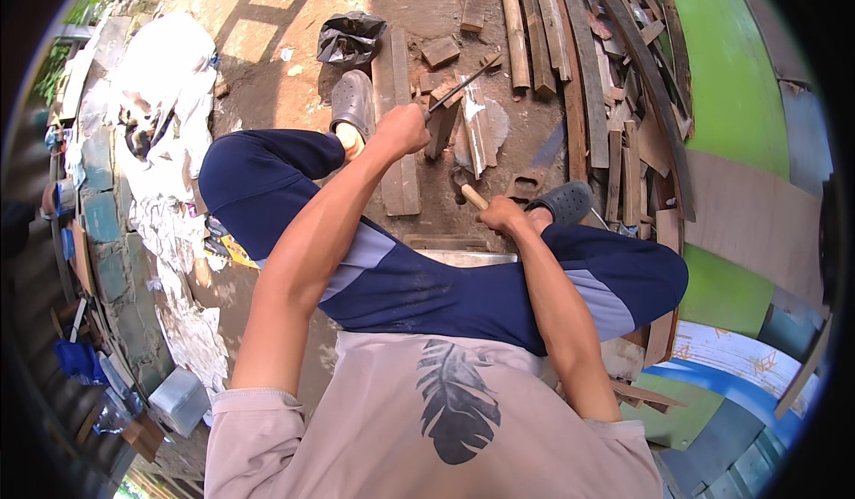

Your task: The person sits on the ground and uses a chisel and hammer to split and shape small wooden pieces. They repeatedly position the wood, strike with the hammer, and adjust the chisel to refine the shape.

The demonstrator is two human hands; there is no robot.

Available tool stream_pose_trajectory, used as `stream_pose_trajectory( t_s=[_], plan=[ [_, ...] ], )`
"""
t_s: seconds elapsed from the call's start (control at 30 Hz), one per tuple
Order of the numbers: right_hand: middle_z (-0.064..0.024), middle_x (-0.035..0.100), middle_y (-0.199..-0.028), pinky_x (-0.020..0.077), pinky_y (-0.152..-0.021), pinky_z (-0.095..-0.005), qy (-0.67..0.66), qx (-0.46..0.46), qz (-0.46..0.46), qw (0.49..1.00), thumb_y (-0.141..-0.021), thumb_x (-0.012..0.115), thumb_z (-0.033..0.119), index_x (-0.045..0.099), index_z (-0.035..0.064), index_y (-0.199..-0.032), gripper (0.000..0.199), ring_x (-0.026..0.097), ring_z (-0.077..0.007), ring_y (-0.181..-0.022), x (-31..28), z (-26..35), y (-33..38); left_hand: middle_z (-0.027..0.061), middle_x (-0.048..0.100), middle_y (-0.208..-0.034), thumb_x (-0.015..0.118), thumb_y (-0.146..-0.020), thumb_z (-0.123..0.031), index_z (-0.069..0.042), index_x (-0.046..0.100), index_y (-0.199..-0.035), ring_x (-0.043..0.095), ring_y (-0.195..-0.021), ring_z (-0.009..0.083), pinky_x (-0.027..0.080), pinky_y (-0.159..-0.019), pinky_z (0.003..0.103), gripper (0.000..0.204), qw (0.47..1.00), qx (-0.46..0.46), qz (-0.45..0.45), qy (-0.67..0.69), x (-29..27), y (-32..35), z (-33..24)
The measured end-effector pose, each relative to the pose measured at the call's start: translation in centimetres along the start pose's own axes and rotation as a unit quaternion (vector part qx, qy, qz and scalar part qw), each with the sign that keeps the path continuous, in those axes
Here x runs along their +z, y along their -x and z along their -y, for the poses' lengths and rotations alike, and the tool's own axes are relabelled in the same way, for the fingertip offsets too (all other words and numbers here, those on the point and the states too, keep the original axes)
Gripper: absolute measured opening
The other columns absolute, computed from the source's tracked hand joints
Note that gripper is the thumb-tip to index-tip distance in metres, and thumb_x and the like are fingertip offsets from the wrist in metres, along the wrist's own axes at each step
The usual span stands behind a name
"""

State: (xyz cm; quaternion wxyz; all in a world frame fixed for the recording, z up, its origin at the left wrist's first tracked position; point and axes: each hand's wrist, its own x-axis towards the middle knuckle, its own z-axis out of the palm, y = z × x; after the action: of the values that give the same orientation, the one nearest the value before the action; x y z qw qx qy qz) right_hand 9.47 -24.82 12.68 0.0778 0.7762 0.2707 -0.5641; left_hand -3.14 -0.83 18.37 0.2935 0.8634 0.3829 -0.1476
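Observation:
My left hand is closed around one end of a slim dark metal bar. The bar slants up and away to the right, over short wood pieces on the ground. A hammer is in my right hand, gripped by its pale wooden handle, its dark head pointing forward and left. Just below the bar is a dark wood block. Beside that lies a wood piece with white patches. Near my right foot rests a handsaw with a wooden handle.
A long plank lies beside my left foot. Beyond that foot is a black plastic bag. Long timber strips and scrap wood are heaped on the right, against a green panel. White sheeting covers the left side.

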Motion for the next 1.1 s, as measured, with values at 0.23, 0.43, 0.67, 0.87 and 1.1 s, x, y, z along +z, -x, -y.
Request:
stream_pose_trajectory(
  t_s=[0.23, 0.43, 0.67, 0.87, 1.1],
  plan=[
    [-0.0197, 0.07, -0.117, 0.053, -0.093, -0.0424, 0.157, -0.028, 0.0, 0.987, -0.081, 0.063, 0.022, 0.073, 0.0021, -0.112, 0.038, 0.067, -0.0346, -0.111, 4.4, 0.0, -2.2, 0.0297, 0.068, -0.092, 0.061, -0.078, -0.012, 0.01, 0.068, -0.093, 0.069, -0.088, 0.0376, 0.055, -0.076, 0.044, 0.028, 0.994, -0.041, 0.066, 0.081, -2.9, -2.7, -1.3],
    [-0.0209, 0.069, -0.119, 0.0529, -0.094, -0.0434, 0.137, -0.024, -0.011, 0.99, -0.083, 0.063, 0.023, 0.072, 0.0029, -0.113, 0.037, 0.066, -0.0358, -0.113, 3.7, 0.4, -2.4, 0.0205, 0.068, -0.076, 0.061, -0.082, -0.015, 0.011, 0.064, -0.085, 0.069, -0.064, 0.0274, 0.054, -0.057, 0.04, 0.027, 0.985, -0.055, 0.09, 0.136, -2.5, -4.4, -1.4],
    [-0.0185, 0.071, -0.114, 0.0541, -0.089, -0.0442, -0.16, -0.196, -0.288, 0.924, -0.099, 0.056, 0.038, 0.07, 0.0019, -0.112, 0.041, 0.068, -0.0317, -0.106, 0.1, 3.2, -2.6, 0.0244, 0.067, -0.076, 0.055, -0.095, -0.04, 0.013, 0.063, -0.085, 0.071, -0.071, 0.0329, 0.054, -0.068, 0.045, 0.054, 0.985, -0.013, 0.059, 0.163, 0.8, -3.9, -2.1],
    [-0.0118, 0.067, -0.103, 0.0548, -0.077, -0.0328, -0.586, -0.203, -0.002, 0.784, -0.109, 0.034, 0.043, 0.055, 0.001, -0.13, 0.051, 0.065, -0.0174, -0.084, -2.7, 8.9, 5.1, 0.0364, 0.063, -0.106, 0.031, -0.104, -0.043, 0.017, 0.062, -0.103, 0.066, -0.102, 0.0454, 0.05, -0.092, 0.048, 0.068, 0.974, -0.068, 0.101, 0.192, 0.6, -0.4, -4.9],
    [-0.0092, 0.058, -0.087, 0.0536, -0.066, -0.0357, -0.485, -0.162, -0.135, 0.849, -0.105, 0.028, 0.032, 0.048, 0.0021, -0.13, 0.044, 0.06, -0.02, -0.067, -1.7, 8.0, 6.0, 0.0289, 0.066, -0.114, 0.035, -0.101, -0.054, 0.013, 0.059, -0.12, 0.069, -0.098, 0.0401, 0.057, -0.078, 0.046, 0.074, 0.951, -0.143, 0.117, 0.248, -1.7, 0.1, -3.8]
  ],
)
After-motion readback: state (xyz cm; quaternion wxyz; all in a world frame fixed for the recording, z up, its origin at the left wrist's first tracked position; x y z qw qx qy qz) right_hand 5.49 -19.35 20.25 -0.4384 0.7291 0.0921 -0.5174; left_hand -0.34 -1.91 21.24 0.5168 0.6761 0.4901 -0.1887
